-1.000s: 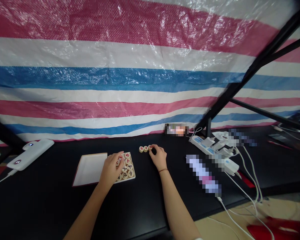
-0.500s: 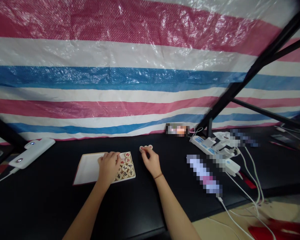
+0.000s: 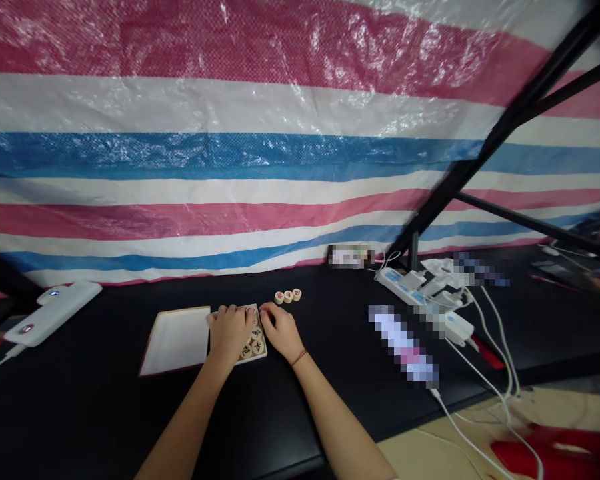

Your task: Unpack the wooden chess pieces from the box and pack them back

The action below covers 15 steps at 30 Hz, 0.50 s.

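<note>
Palm down, my left hand covers part of an open white box filled with round Chinese chess pieces. Its fingers are bent and closed against a red-marked piece at the box's far right corner. Just outside that corner is my right hand, thumb and fingers drawn together; whatever may be between them is hidden. Three red-marked chess pieces stand in a short row on the black table beyond the right hand. Left of the box lies its folded-back lid, white inside.
A white charging device lies at the left. On the right are a power strip with plugs and cables, and a blurred-out phone-like object. Black metal bars slope across a striped plastic sheet behind the table.
My right hand has left the row of three pieces and come back left to the box's corner. My left hand has shifted right over the pieces. The view has moved slightly.
</note>
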Motion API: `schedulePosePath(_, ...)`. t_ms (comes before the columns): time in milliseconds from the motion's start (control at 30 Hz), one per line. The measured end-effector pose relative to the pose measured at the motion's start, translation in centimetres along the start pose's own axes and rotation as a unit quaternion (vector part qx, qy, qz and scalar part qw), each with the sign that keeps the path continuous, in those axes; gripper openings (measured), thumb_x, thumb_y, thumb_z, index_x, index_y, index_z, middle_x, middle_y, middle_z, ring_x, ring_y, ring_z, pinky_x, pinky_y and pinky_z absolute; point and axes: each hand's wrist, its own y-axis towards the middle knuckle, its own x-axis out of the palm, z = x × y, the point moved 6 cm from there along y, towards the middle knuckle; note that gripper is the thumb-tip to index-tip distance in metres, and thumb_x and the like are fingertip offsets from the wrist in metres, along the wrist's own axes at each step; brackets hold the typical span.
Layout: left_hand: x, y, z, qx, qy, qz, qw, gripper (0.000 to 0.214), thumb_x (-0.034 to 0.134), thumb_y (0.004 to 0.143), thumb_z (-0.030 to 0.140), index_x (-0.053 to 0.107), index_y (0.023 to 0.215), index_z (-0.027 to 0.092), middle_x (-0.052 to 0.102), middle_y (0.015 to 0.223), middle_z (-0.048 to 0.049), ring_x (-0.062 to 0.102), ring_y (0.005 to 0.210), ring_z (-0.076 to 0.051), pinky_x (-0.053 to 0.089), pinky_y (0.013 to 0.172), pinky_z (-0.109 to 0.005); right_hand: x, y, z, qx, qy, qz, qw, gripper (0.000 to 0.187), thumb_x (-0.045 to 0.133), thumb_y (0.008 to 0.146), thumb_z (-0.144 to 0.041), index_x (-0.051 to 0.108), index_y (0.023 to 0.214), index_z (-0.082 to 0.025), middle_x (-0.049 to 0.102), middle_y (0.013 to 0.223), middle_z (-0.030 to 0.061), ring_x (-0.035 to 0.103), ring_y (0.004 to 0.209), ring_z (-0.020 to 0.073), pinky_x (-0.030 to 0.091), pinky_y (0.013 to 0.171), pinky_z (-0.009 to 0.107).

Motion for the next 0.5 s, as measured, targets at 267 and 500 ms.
schedulePosePath(267, 0.4, 0.0, 0.3, -0.021, -0.078, -0.016, 0.997, 0.027, 0.043, 0.091, 0.034, 0.065, 0.085, 0.020, 0.071, 0.079, -0.0061, 0.064, 0.084, -0.025, 0.035, 0.078, -0.036, 0.0, 0.1, -0.2, 0.004, 0.009, -0.003, 1.000, 0.019, 0.046, 0.089, -0.024, 0.064, 0.090, -0.023, 0.069, 0.081, 0.0012, 0.064, 0.076, 0.0165, 0.048, 0.075, 0.026)
schedulePosePath(500, -1.2, -0.3, 0.1, -0.014, -0.217, 0.044, 0.975, 0.024, 0.049, 0.088, 0.040, 0.065, 0.093, 0.022, 0.072, 0.082, -0.0027, 0.065, 0.080, -0.020, 0.042, 0.077, -0.031, -0.9, 0.0, -1.8, -0.087, 0.003, 0.043, 0.995, 0.029, 0.062, 0.078, -0.024, 0.062, 0.107, -0.020, 0.068, 0.102, 0.0061, 0.060, 0.097, 0.0219, 0.044, 0.088, 0.036)
